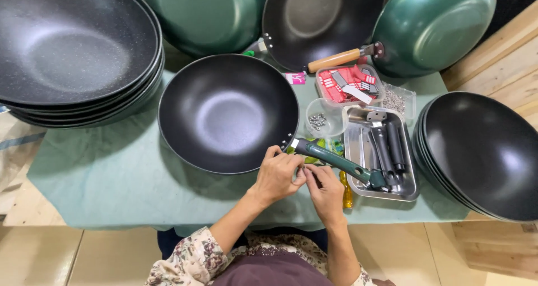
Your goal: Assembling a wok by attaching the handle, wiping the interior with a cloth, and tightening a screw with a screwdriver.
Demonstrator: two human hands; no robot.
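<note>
A black wok [227,113] with a green handle [336,162] lies on the green cloth [112,174] in front of me. My left hand [276,175] is curled at the wok's rim where the handle joins it. My right hand [325,189] is right beside it, fingers pinched together just under the handle. Both hands meet at the joint; whatever small part they pinch is hidden by the fingers. A yellow-handled screwdriver [346,193] lies partly under my right hand.
A stack of black woks [73,50] is far left, another stack [487,151] right. Green woks [431,22] and a wooden-handled wok [316,17] lean behind. A metal tray of black handles [384,151], a cup of screws [322,119] and a red-filled box [350,84] sit mid-right.
</note>
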